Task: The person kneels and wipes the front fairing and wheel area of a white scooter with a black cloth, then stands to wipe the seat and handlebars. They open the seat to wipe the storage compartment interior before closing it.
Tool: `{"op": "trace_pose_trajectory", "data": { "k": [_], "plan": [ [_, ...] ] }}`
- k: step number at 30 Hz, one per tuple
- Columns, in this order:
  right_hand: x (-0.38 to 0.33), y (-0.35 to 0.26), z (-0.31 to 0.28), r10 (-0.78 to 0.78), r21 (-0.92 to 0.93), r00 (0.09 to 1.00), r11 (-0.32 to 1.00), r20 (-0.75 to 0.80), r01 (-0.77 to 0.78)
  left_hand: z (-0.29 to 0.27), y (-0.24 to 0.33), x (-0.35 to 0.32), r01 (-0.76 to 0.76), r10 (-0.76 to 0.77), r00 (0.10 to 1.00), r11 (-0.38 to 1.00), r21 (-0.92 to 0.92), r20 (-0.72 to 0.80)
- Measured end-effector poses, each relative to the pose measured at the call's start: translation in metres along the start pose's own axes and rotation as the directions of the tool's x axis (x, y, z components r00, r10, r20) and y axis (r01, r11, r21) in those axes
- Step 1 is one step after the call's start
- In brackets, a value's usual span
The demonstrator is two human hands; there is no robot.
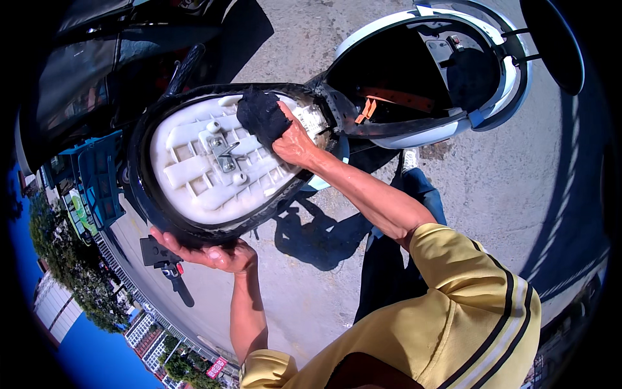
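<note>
A scooter seat (139,170) is tipped up, its white ribbed plastic underside (184,174) facing me. A metal latch bracket (221,153) sits in the middle of that underside. My right hand (295,139) is closed around a bunched black cloth (262,120), which presses against the underside near the hinge end. My left hand (210,255) lies palm up under the seat's black lower rim, touching it, with its fingers stretched out; part of the hand is hidden by the rim.
Right of the seat, the scooter's white body (424,134) surrounds an open dark storage compartment (392,65). Orange parts (367,110) show inside it. A round mirror (556,42) stands at the upper right. A black handle (178,285) is beyond my left hand. Another dark vehicle (84,58) stands upper left.
</note>
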State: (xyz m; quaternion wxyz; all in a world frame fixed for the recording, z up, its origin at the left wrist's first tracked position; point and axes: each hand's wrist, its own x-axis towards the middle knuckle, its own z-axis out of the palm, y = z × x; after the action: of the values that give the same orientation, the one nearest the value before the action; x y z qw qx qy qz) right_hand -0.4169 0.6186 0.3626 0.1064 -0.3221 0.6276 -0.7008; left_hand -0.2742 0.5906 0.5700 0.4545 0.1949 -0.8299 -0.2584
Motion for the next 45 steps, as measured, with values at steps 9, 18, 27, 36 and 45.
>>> {"op": "trace_pose_trajectory", "data": {
  "k": [9,18,27,36,45],
  "plan": [
    [-0.029,0.120,0.005,0.451,-0.610,0.891,0.691,-0.057,-0.389,0.013,0.011,0.008,0.053,-0.051,0.998,0.995,0.089,-0.022],
    [0.026,0.083,0.019,0.530,-0.038,0.846,0.845,-0.065,-0.533,0.000,0.010,0.004,0.019,-0.018,1.000,0.983,0.182,-0.008],
    [-0.137,0.035,-0.025,0.640,0.269,0.737,0.765,-0.219,-0.584,-0.009,-0.005,0.006,-0.161,0.148,0.986,0.967,0.197,0.079],
    [-0.263,-0.037,-0.034,0.944,0.751,0.318,0.145,0.091,-0.644,-0.042,-0.022,-0.109,0.299,-0.343,0.933,0.908,-0.293,-0.112],
    [-0.259,0.026,-0.014,0.739,-0.220,0.336,0.542,0.584,-0.811,0.028,-0.148,-0.289,0.879,-0.728,0.186,0.423,0.219,0.660]
  ]
}}
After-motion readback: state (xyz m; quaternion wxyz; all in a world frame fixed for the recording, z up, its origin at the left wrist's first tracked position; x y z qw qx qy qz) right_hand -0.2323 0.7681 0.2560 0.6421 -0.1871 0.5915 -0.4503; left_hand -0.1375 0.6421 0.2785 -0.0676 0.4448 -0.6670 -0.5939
